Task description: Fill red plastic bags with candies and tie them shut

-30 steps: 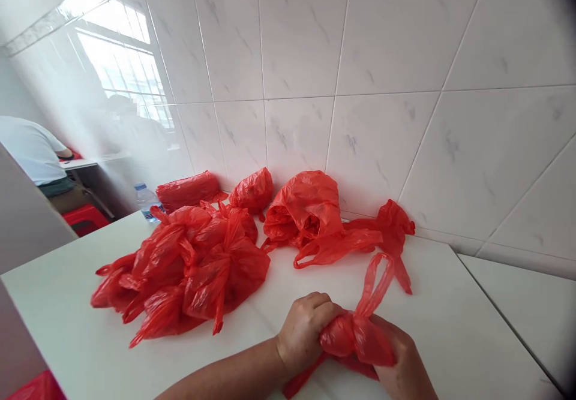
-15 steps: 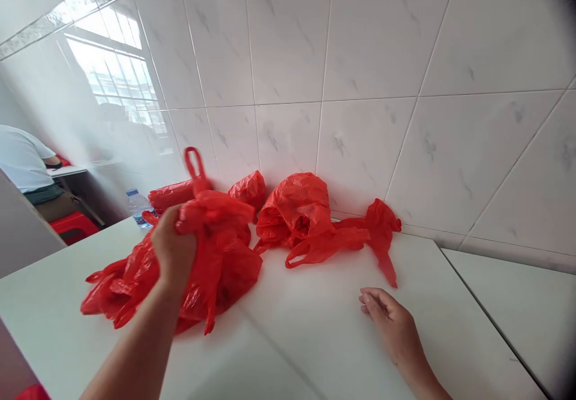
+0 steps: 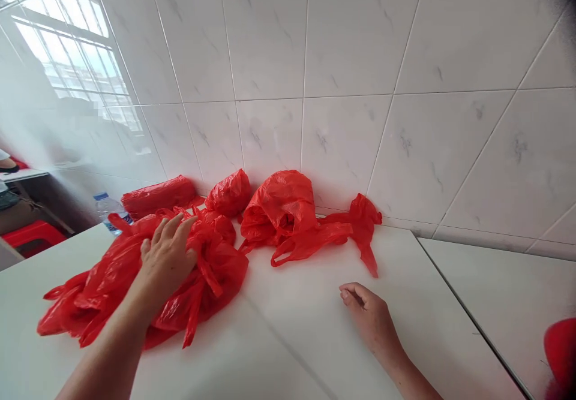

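Note:
My left hand (image 3: 165,256) lies flat with spread fingers on top of a heap of knotted red plastic bags (image 3: 112,286) at the left of the white table (image 3: 310,328). It holds nothing. Resting on the bare tabletop right of the heap, my right hand (image 3: 366,313) has its fingers loosely curled and empty. Behind it, against the tiled wall, lie loose red bags (image 3: 281,208), one with its handles stretched out toward the right (image 3: 360,226).
A rolled red bag (image 3: 157,195) and a small balled one (image 3: 229,191) lie at the wall. A water bottle (image 3: 105,208) stands beyond the table's left end. Red stool (image 3: 27,233) at far left. A second white surface (image 3: 495,292) adjoins on the right.
Both hands were knotting a red bag a second ago. My left hand carried it to the heap, let go, and now lies flat on the pile. My right hand stayed on the table.

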A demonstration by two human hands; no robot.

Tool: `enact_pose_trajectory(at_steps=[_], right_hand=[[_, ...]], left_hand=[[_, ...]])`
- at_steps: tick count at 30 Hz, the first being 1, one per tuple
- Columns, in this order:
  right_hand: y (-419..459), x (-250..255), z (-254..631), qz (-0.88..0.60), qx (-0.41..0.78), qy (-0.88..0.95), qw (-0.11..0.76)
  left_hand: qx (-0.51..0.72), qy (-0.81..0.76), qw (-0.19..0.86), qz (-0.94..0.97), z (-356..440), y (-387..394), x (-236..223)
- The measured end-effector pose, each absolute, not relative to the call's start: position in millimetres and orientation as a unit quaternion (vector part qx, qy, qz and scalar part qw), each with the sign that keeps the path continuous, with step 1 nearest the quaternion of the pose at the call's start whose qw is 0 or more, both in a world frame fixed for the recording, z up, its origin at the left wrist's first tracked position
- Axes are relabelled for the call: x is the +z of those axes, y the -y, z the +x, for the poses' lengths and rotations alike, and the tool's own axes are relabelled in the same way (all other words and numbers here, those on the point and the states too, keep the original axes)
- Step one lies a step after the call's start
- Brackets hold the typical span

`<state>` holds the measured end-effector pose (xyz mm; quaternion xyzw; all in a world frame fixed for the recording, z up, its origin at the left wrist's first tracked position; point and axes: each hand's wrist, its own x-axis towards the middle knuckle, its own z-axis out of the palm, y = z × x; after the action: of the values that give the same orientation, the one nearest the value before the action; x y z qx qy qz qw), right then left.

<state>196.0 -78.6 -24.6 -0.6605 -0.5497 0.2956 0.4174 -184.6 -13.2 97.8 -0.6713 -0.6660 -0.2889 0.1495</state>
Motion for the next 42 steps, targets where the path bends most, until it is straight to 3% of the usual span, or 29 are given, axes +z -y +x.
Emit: enact_pose_trajectory(at_steps=[3,6,13,20,25,31,34,42], right_hand=[[77.1,-25.6,195.5,-0.654,0.286,0.558,0.424],[76.5,-26.0,195.3,-0.648,0.276,0.563,0.431],[78.0,-22.7,194.0,-0.624,0.261,0.577,0.458],[75.2,-17.8,192.1,-0.611,0.270,0.519,0.532],[72.4,-19.5,192.6,-0.656,0.248,0.481,0.526],[73.9,-19.1,199.5,-0.622,0.304,0.486,0.534],[77.5,-11.7,199.6,-0.597,0.365,0.485,0.524],[87.0,13.8,208.4,-0.573,0.404,0.457,0.547]], left_hand=[[-0.401,0.528,0.149,-0.734,-135.7,11.7,94.8],[-0.351,0.435,-0.018,-0.829,-84.7,-3.9,67.4],[-0.305,0.423,-0.088,-0.849,-13.6,-36.9,-1.3],[-0.272,0.334,-0.129,-0.893,22.5,18.9,-4.1],[-0.243,0.183,-0.174,-0.937,29.3,46.0,3.8],[-0.360,0.281,-0.158,-0.875,18.7,31.4,-0.1],[-0.352,0.340,-0.130,-0.862,14.3,21.6,-5.6],[-0.354,0.373,-0.258,-0.818,6.4,7.6,-9.7]])
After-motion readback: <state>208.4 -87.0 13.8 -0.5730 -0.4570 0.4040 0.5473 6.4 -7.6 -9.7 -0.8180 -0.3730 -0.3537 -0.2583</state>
